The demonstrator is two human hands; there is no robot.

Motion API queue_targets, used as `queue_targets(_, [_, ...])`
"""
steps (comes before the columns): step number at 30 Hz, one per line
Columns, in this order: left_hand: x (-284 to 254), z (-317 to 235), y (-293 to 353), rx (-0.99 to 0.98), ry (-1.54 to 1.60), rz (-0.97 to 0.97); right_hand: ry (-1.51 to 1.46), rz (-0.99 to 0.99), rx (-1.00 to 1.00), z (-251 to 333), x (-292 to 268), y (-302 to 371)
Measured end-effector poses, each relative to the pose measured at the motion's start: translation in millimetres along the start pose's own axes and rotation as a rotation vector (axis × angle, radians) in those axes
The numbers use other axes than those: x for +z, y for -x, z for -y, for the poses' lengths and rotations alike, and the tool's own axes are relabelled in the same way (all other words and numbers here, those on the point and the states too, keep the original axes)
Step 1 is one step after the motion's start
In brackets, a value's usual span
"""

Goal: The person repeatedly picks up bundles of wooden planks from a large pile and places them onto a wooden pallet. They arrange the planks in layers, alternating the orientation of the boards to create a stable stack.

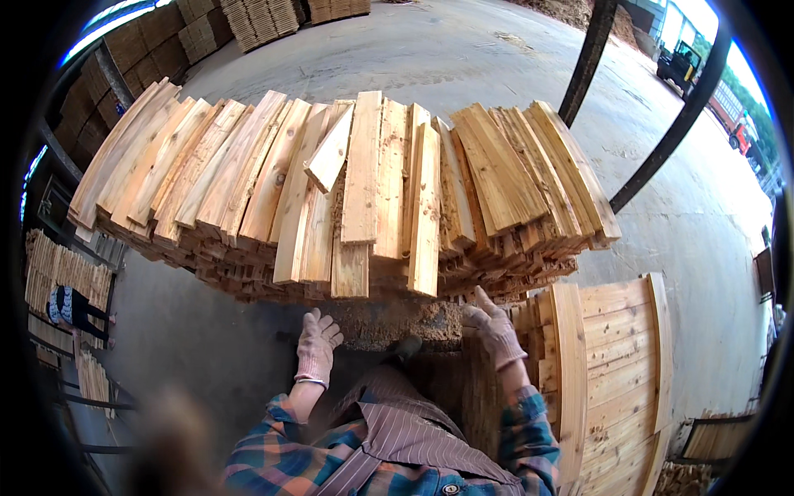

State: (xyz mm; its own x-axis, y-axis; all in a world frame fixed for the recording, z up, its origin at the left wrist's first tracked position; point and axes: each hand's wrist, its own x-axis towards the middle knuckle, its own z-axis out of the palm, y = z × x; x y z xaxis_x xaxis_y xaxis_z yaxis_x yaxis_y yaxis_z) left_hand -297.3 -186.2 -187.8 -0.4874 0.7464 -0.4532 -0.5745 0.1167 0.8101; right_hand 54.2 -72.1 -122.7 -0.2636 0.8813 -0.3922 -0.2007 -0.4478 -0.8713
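Note:
A wide stack of sawn wooden boards (265, 186) spreads across the view in front of me, its top pieces lying side by side with their ends toward me. One short board (329, 153) rests crosswise on top, and a narrow board (424, 219) juts out nearer to me. My left hand (317, 345), in a pale knitted glove, is below the near edge of the stack, fingers apart and holding nothing. Gloved the same way, my right hand (496, 332) is open near the stack's near right edge, beside a second pile of boards.
At my right stands a neat pile of light boards (616, 364) with upright end pieces. Dark metal posts (589, 62) rise beyond the stack. Another person (78, 314) bends over wood at the far left. A forklift (680, 64) is far off at right.

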Motion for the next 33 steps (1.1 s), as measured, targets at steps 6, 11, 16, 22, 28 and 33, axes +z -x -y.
queue_targets(6, [-9,-6,-97,0.346,-0.396,-0.116,-0.017,0.019,0.024,-60,60,-131])
queue_targets(11, [38,-1,-79,0.190,-0.346,-0.032,-0.177,-0.133,0.372,-7,83,-144])
queue_targets(16, [104,-63,-21,-0.070,0.173,0.010,-0.185,0.004,0.197,-16,64,-154])
queue_targets(22, [59,-22,-43,0.945,-1.284,0.084,-0.009,0.104,-0.192,-78,37,-168])
queue_targets(28, [89,-37,-15,0.815,-1.032,0.145,0.419,0.027,-0.388,-19,71,-134])
queue_targets(33, [125,-57,13,0.905,-1.206,0.135,-0.191,0.027,0.026,59,57,-109])
